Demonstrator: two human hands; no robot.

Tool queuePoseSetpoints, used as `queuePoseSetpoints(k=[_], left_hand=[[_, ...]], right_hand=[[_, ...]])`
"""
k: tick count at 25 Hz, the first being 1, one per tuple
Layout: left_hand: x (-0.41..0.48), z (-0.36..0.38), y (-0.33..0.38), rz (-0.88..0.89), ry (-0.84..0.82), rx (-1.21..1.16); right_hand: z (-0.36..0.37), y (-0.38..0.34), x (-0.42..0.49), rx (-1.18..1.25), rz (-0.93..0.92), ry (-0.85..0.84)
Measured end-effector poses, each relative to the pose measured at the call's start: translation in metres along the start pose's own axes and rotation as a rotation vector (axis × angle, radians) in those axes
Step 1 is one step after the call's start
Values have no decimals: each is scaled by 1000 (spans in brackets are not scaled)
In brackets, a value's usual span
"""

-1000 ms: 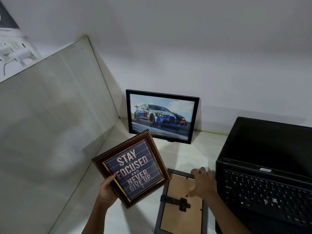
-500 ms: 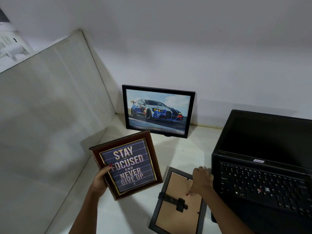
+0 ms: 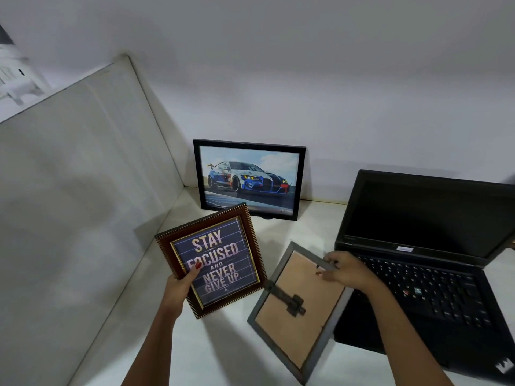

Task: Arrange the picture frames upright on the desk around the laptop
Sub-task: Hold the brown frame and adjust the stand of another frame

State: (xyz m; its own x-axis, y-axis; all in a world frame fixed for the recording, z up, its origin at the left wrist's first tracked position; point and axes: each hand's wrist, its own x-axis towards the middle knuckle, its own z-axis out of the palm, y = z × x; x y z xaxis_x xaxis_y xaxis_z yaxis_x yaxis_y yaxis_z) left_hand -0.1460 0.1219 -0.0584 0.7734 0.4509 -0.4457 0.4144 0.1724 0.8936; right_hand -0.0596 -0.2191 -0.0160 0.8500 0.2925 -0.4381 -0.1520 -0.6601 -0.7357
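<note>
My left hand (image 3: 179,288) holds a brown ornate frame (image 3: 213,260) reading "Stay focused and never give up" by its lower left edge, tilted above the desk. My right hand (image 3: 345,270) grips the top edge of a grey frame (image 3: 299,310) that shows its brown backing and black stand clip; this frame is lifted at an angle beside the laptop. A black frame with a racing car picture (image 3: 249,179) stands upright against the back wall. The open black laptop (image 3: 429,246) sits to the right with a dark screen.
A white desk (image 3: 228,346) carries everything. A pale partition panel (image 3: 83,176) walls off the left side, and a plain white wall (image 3: 334,93) runs along the back. The car frame fills the back left corner.
My right hand has closed on the grey frame's top edge and raised it off the desk. My left hand has turned the brown frame more upright and moved it slightly right.
</note>
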Motion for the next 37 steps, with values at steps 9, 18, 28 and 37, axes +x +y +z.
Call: queuePoseSetpoints(k=[9,18,28,37], left_hand=[[-70,46,-33,580,652,164],[-173,200,16,850,-416,344],[-252,404,-13,28,-886,141],[-284,513,-52,-624,-1221,-361]], right_hand=[[-52,18,-104,706,12,288],[-118,86,-189,1203,91,140],[-232,236,-272,557,135,634],[-277,317,-295,755,-137,714]])
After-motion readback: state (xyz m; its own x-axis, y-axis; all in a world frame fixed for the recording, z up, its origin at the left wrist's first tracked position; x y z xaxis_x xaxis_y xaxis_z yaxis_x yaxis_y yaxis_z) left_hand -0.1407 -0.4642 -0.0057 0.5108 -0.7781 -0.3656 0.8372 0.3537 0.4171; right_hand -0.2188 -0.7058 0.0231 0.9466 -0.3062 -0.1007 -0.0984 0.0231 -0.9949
